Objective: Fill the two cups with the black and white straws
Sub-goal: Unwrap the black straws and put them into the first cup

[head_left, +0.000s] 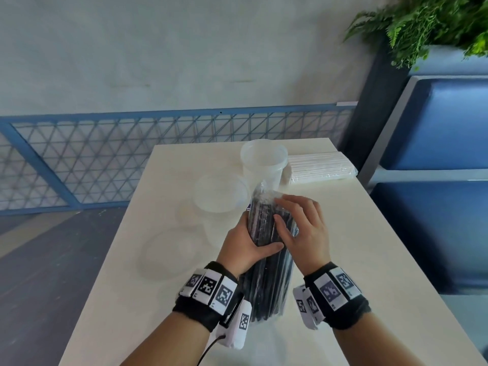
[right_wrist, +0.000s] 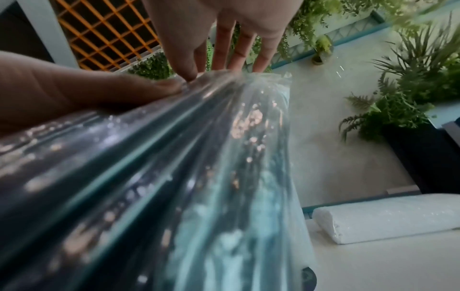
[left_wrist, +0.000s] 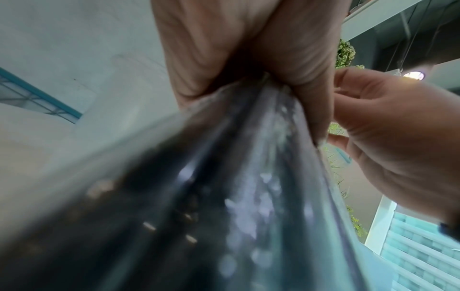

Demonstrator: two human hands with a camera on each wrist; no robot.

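1. Pack of black straws point(head_left: 266, 265): clear plastic sleeve, held in the lower centre of the head view above the table point(head_left: 132, 273). Long axis runs from the near edge of the frame up towards the cups, with the sleeve's crimped top end farthest from the person.
2. Left hand point(head_left: 247, 245): wrapped round the pack's middle, thumb lying across its front. Gripping.
3. Right hand point(head_left: 299, 228): on the pack's right side above the left hand, fingers fairly straight, with the fingertips point(right_wrist: 189, 75) resting on the sleeve near its top end. Resting, not clasping.
4. Key relation: the sleeve's top end lies just beyond the right hand's fingertips, so that hand is the nearer one to open it.
5. Two clear cups: one point(head_left: 264, 161) upper centre, one point(head_left: 220, 196) just left of the pack's top. Both look empty.
6. Pack of white straws point(head_left: 320, 167): lies flat at the far right table edge, beside the farther cup.
7. View differences: the right wrist view alone shows the fingertips on the plastic. The left wrist view shows the left grip close up, blurred. Only the head view shows the cups.
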